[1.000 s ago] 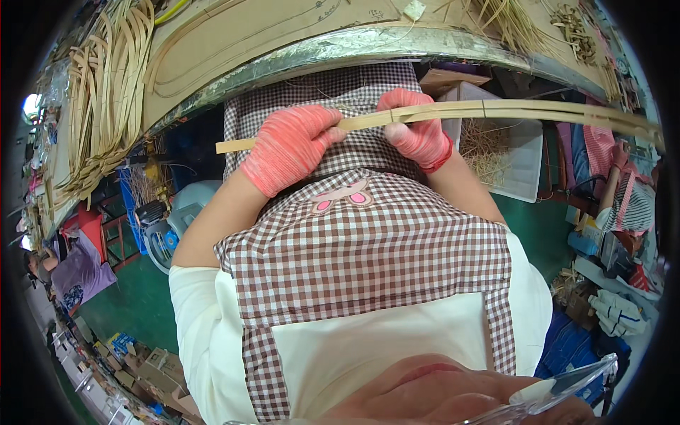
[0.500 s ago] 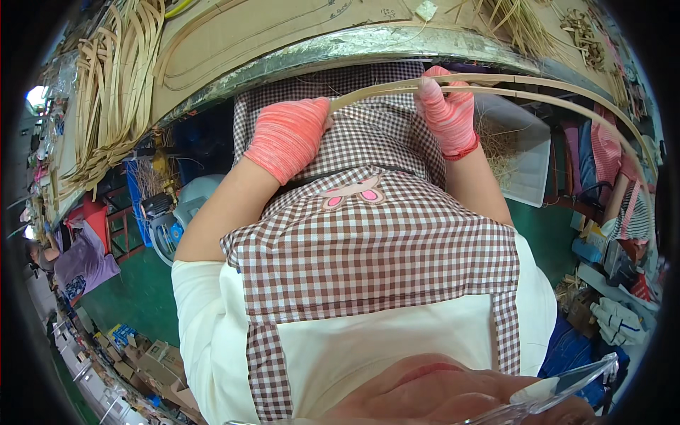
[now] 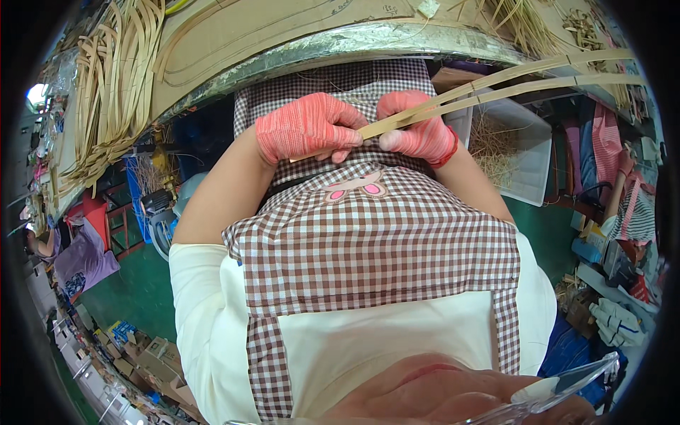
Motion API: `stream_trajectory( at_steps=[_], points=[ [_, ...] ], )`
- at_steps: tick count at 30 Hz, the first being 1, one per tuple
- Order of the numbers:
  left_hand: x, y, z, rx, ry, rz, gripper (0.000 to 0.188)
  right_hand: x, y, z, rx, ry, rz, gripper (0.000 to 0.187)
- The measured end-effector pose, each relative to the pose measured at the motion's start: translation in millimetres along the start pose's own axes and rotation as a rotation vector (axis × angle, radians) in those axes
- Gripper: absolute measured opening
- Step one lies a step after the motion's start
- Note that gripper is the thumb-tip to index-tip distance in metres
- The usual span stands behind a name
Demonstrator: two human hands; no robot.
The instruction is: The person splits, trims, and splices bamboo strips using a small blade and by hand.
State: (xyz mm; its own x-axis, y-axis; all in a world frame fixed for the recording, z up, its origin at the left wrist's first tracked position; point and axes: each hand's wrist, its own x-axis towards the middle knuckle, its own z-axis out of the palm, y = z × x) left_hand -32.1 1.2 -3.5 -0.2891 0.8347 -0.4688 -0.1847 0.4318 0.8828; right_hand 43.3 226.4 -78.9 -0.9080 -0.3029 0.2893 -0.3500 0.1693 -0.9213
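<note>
Both my hands wear pink-red knitted gloves and meet in front of the checked apron (image 3: pixel 368 262). They hold a pair of flat, pale bamboo-like strips (image 3: pixel 524 70) with small dark marks along them. My left hand (image 3: pixel 312 127) is closed round the narrow end, thumb pressed on top, and a short tip pokes out under its palm. Close beside it, my right hand (image 3: pixel 416 129) is closed on the strips, thumb and fingers on either side. From there they fan slightly apart and slant up to the right, past the bench edge. My left fingers partly hide the held end.
Ahead is a workbench (image 3: pixel 283 21) with a worn edge. A bundle of pale strips (image 3: pixel 106 99) hangs over its left side; thinner strands (image 3: pixel 520 25) lie at right. Below right stands a whitish bin (image 3: pixel 542 163) holding shavings. Cardboard boxes (image 3: pixel 159 358) sit lower left.
My right hand has slid left and down along the strips, close to my left hand. The strips' far ends, bowed downward before, now stretch straighter up to the right.
</note>
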Motion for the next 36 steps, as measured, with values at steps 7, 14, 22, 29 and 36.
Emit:
stream_trajectory(
  at_steps=[7, 14, 22, 29, 36],
  points=[
    [3.9, 1.3, 5.5, 0.096, 0.024, -0.07, 0.031, -3.6, 0.4, 19.8, 0.283, -0.007, 0.099, 0.043],
    [-10.1, 6.2, -4.4, 0.717, 0.344, 0.11, 0.039, 14.8, -8.7, -7.4, -0.136, 0.226, 0.304, 0.045],
    [25.7, -37.5, 15.0, 0.742, 0.585, -0.059, 0.027, 24.1, -37.6, 11.7, -0.287, 0.232, 0.299, 0.061],
    [32.1, -66.4, 11.7, 0.551, 0.657, 0.078, 0.023, 30.0, -31.2, 29.1, -0.381, 0.173, 0.388, 0.058],
    [42.0, -80.2, 3.3, 0.499, 0.724, 0.145, 0.026, 31.0, -18.5, 41.6, -0.42, 0.101, 0.367, 0.078]
  ],
)
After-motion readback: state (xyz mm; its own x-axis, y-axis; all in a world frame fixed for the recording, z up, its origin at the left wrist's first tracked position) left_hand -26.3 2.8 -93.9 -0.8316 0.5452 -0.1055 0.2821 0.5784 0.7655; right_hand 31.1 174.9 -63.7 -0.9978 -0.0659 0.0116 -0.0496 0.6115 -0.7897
